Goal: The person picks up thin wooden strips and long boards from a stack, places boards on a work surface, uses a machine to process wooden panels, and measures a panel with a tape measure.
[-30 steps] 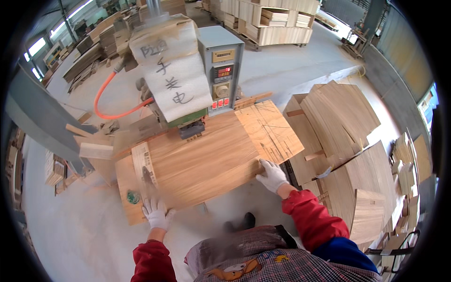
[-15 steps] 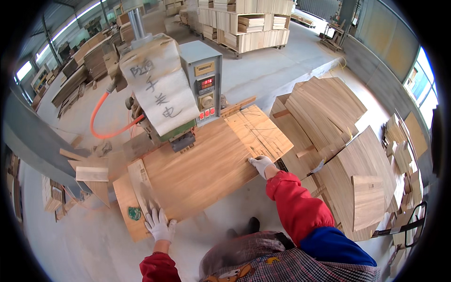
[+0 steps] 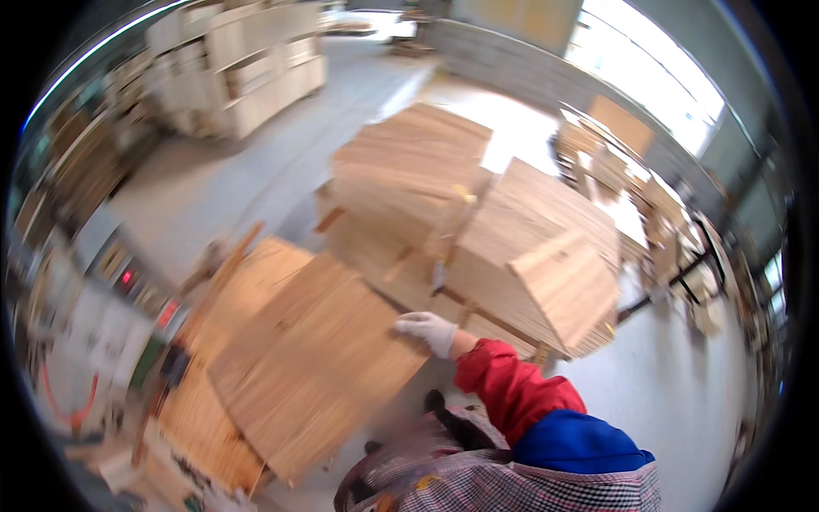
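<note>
A brown wood-grain board (image 3: 316, 358) lies askew over a lighter plywood work surface (image 3: 192, 418). My right hand (image 3: 431, 331), in a white glove, grips the board's right-hand corner, its fingers on the top face. Low at the left, my left hand (image 3: 226, 499), also gloved, is smeared by motion near the plywood's near end. Its fingers cannot be made out, nor whether it touches anything. At the far left stands a machine with a grey control box (image 3: 132, 277) showing red lights; a dark block (image 3: 175, 365) juts from it beside the plywood.
Stacks of similar boards (image 3: 409, 158) stand beyond my right hand, with another stack (image 3: 533, 230) to their right and a loose panel (image 3: 567, 286) on top. Large wooden crates (image 3: 264, 68) stand at the far left. Timber pieces (image 3: 610, 171) lean along the right wall.
My view has swung right, so the machine now sits at the far left. The brown board has turned and slid toward the right over the plywood, with my right hand on its corner.
</note>
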### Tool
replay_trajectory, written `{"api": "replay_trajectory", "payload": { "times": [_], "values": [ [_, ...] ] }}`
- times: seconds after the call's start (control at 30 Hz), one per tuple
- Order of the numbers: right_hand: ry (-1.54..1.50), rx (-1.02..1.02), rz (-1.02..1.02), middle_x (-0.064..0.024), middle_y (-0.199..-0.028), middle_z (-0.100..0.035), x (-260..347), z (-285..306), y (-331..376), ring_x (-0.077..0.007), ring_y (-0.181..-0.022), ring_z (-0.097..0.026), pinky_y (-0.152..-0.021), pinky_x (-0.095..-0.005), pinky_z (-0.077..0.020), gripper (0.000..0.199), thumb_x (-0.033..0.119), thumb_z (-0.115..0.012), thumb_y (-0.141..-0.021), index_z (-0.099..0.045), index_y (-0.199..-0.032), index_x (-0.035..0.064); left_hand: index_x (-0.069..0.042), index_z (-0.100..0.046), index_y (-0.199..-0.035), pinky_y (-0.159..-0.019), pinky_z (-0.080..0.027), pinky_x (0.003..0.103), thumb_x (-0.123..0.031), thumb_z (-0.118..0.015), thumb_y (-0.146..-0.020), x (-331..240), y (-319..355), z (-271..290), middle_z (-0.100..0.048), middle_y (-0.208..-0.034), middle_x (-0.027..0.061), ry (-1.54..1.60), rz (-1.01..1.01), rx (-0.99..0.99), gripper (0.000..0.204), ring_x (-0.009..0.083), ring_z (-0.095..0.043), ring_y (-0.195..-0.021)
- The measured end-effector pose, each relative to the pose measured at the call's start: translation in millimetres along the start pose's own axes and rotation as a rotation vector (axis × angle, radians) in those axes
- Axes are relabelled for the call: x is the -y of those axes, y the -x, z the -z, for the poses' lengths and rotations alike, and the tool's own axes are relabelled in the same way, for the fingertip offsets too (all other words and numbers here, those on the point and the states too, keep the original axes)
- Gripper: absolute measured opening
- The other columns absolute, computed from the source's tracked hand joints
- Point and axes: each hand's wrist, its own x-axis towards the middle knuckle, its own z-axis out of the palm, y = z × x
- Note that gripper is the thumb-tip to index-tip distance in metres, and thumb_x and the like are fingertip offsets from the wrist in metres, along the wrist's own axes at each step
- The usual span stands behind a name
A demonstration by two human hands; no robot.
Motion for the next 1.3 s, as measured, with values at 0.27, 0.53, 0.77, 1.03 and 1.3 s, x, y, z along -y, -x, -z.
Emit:
{"api": "replay_trajectory", "payload": {
  "times": [0.27,0.53,0.77,1.03,1.3],
  "values": [
    [-0.384,-0.575,-0.505,-0.0069,-0.108,-0.063,-49,153,180,-0.0159,-0.106,-0.055,-0.093,-0.0270,-0.0426,0.048,0.037,-0.064,-0.088,-0.060,-0.118,-0.0011,-0.005,-0.065,-0.114,-0.084,-0.049,0.052,-0.028,-0.058,-0.091,-68,-57,-30,-0.064,-0.108,0.0200,-0.409,-0.352,-0.777,0.033,0.0422,-0.062,-0.095],
    [-0.176,-1.229,-0.399,-0.0042,-0.105,-0.063,-143,226,413,-0.0138,-0.100,-0.058,-0.085,-0.0299,-0.0483,0.043,0.024,-0.067,-0.087,-0.056,-0.122,0.0007,0.002,-0.053,-0.124,-0.103,-0.037,0.046,-0.027,-0.055,-0.090,-396,-105,-42,-0.052,-0.127,0.0237,0.407,-0.635,-0.197,0.045,0.0383,-0.047,-0.121],
    [-0.652,-1.736,-0.465,-0.0022,-0.099,-0.064,-124,210,426,-0.0106,-0.090,-0.060,-0.079,-0.0268,-0.0503,0.032,0.024,-0.063,-0.091,-0.060,-0.115,0.0034,-0.002,-0.061,-0.113,-0.094,-0.045,0.039,-0.021,-0.057,-0.084,-652,-46,-20,-0.062,-0.112,0.0176,0.875,-1.012,0.791,0.034,0.0305,-0.060,-0.103],
    [-0.779,-1.966,-0.509,-0.0015,-0.103,-0.065,-131,148,442,-0.0125,-0.095,-0.062,-0.083,-0.0291,-0.0509,0.028,0.027,-0.058,-0.094,-0.060,-0.113,0.0060,-0.010,-0.052,-0.123,-0.089,-0.049,0.040,-0.026,-0.058,-0.092,-749,98,-127,-0.058,-0.120,0.0080,1.040,-0.643,2.118,0.036,0.0243,-0.057,-0.106],
    [-0.757,-2.144,-0.488,-0.0027,-0.101,-0.065,-89,100,473,-0.0127,-0.093,-0.063,-0.081,-0.0283,-0.0522,0.025,0.022,-0.060,-0.093,-0.059,-0.111,0.0042,-0.007,-0.058,-0.115,-0.084,-0.051,0.039,-0.027,-0.054,-0.095,-772,101,-63,-0.063,-0.112,0.0083,0.946,0.365,2.396,0.029,0.0225,-0.063,-0.098]
  ]
}}
